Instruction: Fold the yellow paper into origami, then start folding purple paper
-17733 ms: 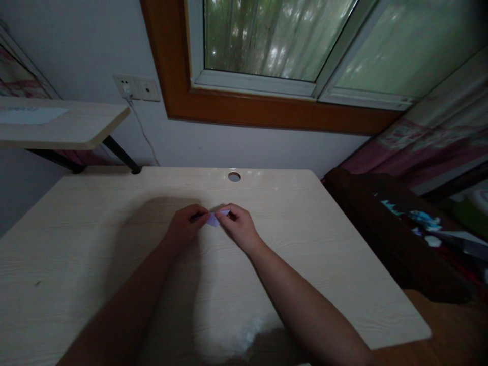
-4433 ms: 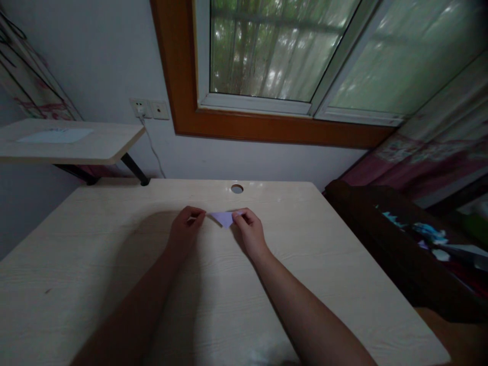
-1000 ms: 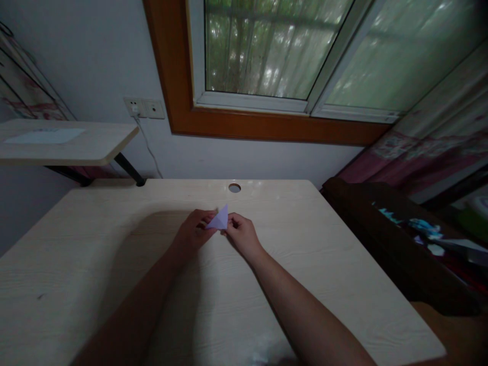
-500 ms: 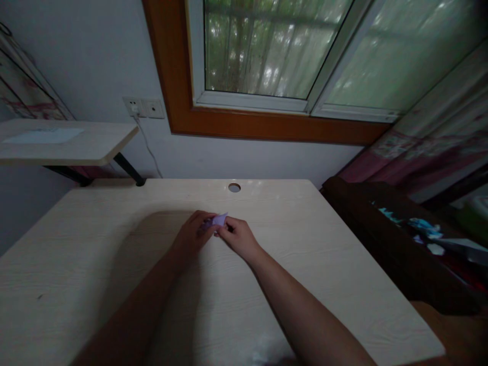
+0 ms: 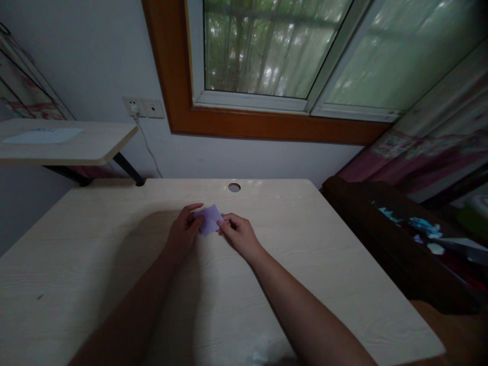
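A small square of purple paper [image 5: 211, 220] is held between my two hands over the far middle of the desk [image 5: 290, 264]. My left hand [image 5: 184, 227] pinches its left corner between thumb and fingers. On the other side, my right hand [image 5: 239, 231] grips the right corner with thumb and forefinger. The paper's broad face shows, tilted toward me, with one corner pointing up. Parts of its edges are hidden under my fingertips.
A round cable hole [image 5: 234, 187] lies near the desk's back edge. At left stands a raised shelf [image 5: 114, 145] on black legs, with a white sheet [image 5: 46, 135] on it. Past the right edge is a dark wooden piece of furniture [image 5: 354, 203] bearing several items.
The purple paper has opened out, from mostly covered by my fingers to a visible square. My left hand has shifted left, while my right hand stays almost in place.
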{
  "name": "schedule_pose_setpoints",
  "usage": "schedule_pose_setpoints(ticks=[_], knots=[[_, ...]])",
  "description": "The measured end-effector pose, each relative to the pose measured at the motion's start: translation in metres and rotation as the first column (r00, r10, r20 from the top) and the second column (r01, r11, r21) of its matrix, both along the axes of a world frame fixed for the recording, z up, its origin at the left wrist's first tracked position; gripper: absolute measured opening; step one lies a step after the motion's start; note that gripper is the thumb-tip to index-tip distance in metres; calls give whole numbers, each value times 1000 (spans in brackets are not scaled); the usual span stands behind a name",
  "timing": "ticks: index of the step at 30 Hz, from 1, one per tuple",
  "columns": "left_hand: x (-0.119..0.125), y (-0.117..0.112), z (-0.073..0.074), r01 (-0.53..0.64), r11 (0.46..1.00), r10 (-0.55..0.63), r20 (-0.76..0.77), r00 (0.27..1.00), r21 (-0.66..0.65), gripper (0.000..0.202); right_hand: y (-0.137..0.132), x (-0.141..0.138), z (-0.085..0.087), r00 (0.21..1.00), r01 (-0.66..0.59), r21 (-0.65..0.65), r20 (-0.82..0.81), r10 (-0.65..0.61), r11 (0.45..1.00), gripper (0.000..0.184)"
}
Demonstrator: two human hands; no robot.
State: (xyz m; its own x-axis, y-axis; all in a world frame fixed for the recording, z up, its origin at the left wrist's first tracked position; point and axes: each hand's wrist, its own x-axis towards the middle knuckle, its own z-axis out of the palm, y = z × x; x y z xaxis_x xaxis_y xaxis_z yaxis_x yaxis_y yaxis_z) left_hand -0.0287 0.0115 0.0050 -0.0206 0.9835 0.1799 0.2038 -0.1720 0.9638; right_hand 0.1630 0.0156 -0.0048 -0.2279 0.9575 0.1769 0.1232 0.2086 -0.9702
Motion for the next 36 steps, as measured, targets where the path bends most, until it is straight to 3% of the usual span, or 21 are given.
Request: schedule_pose_setpoints(ticks=[9,14,18,24,30,36], knots=[[-1,2,-2,132,991,-129,69,989,-35,32,3,0,0,972,58,-93,-222,-78,994,28],[1,2,-5,118,990,-124,92,988,71,38,4,0,-1,959,27,-105,-280,-55,994,25],[0,1,-7,76,986,-83,40,996,146,30,3,1,4,949,35,-107,-308,-67,994,29],[-5,-4,1,237,963,-221,-127,967,126,23,2,2,8,943,29,-110,-328,-63,994,29],[-6,-7,1,343,932,-342,-28,939,120,42,1,3,11,941,24,-118,-332,-62,993,26],[-3,-3,-4,257,963,-252,-62,966,78,33,0,4,9,952,13,-101,-303,-43,995,28]])
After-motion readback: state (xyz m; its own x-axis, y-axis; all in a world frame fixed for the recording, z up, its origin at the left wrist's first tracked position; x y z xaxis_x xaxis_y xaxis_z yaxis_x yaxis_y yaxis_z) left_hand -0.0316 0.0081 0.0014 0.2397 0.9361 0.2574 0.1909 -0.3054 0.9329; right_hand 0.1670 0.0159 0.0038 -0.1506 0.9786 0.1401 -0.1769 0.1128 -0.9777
